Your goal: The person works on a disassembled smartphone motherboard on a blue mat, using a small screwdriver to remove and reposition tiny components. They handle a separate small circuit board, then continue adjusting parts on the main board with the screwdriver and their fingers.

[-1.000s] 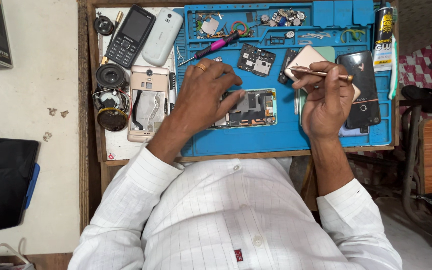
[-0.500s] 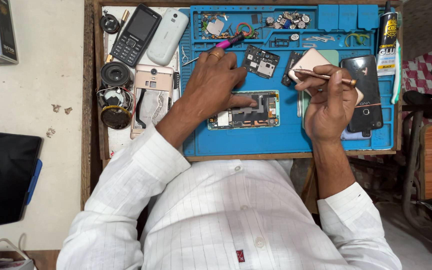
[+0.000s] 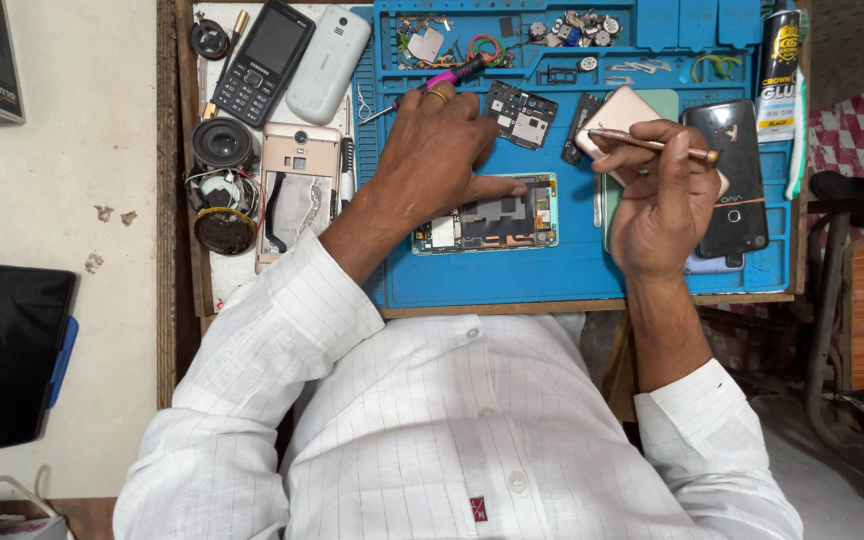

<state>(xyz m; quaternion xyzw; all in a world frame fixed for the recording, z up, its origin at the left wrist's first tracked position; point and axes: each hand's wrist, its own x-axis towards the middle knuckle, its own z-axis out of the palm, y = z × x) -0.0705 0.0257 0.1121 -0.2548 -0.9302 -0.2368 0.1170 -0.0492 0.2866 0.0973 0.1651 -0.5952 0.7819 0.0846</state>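
The person is working on an opened phone that is lying flat on the blue mat, and the left hand is resting on it, palm down, fingers spread, with the thumb stretched along the upper edge of the phone; this hand is not grasping anything, it is only pressing. The phone is lying just under and in front of the left thumb, and to the left of the right hand. The right hand is closed around a thin copper-coloured tool, holding it between thumb and fingers, almost level, with the tip pointing toward the left hand and hovering above the mat, apart from the phone. Judging from this, the hold is good: pressing flat with the left hand is keeping the phone from sliding, but the thumb should stay on the frame and not on the exposed parts inside. It seems wise to bring the tool down slowly and at a low angle, so the tip is not slipping across the board. Just beyond the left fingers a pink screwdriver and a small circuit board are lying, so the hand should not sweep forward. Under the right hand a rose-gold cover and a dark phone are lying close together, and the wrist should stay lifted over them.
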